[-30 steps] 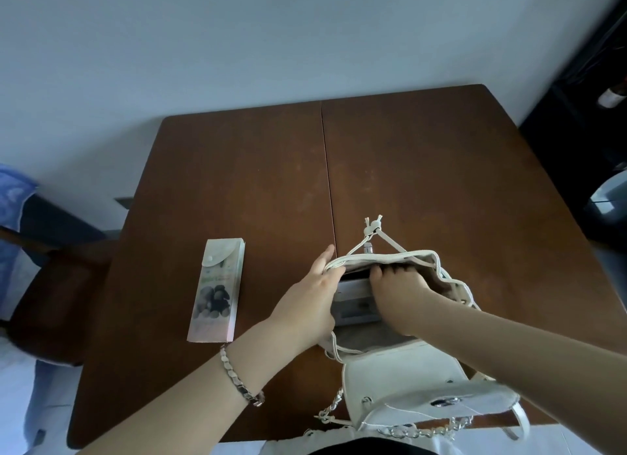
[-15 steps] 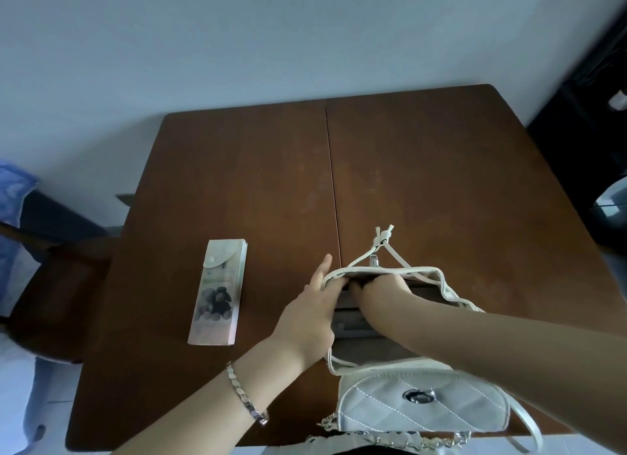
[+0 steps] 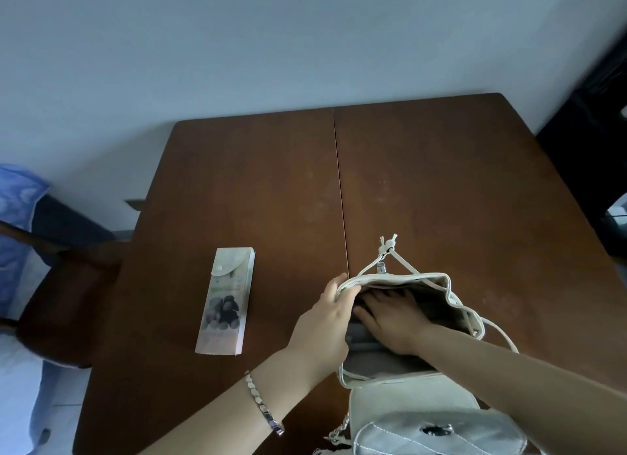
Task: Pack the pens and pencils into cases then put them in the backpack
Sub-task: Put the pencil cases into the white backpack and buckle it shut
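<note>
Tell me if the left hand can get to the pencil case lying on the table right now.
Probably yes, once it lets go. The left hand is holding the backpack's rim open; the pencil case lies flat just left of it, with bare table between.

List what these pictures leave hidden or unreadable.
- Head view: the right hand reaches inside the white backpack; what it is pushing down, and the bag's contents, lie in shadow under it.
- Pencil case on the table: flap snapped shut, contents unseen, print too small to read.
- Backpack's front pocket: cut off by the bottom edge.
</note>
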